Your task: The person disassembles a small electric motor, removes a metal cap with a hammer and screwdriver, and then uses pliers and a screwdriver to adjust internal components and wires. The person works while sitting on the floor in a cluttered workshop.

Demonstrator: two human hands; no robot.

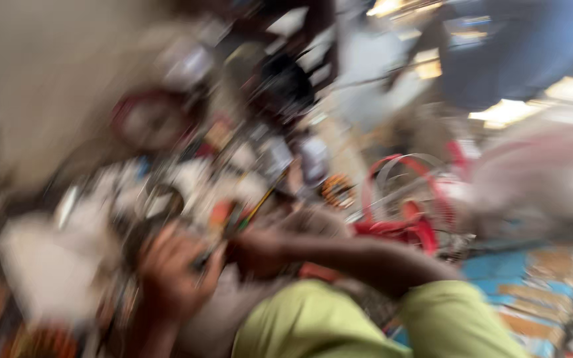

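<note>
- Left hand (174,265): I see fingers curled narrow around a thin dark tool (210,248); blur hides the exact grip.
- Right hand (256,250): just beside the left fingers, closed in a loose fist; I cannot tell what it holds.
- Yellow-green stick (260,202): slants up, just above both hands' fingers.
- Red fan guard (402,199): right of the fingers, beyond the forearm.
- White package (44,265): left of the fingers, blocky, unlabelled in the blur.
- Blue cartons (518,278): far right, with tan patches.
- 1 green-clad knee (366,325): below the hands.
</note>
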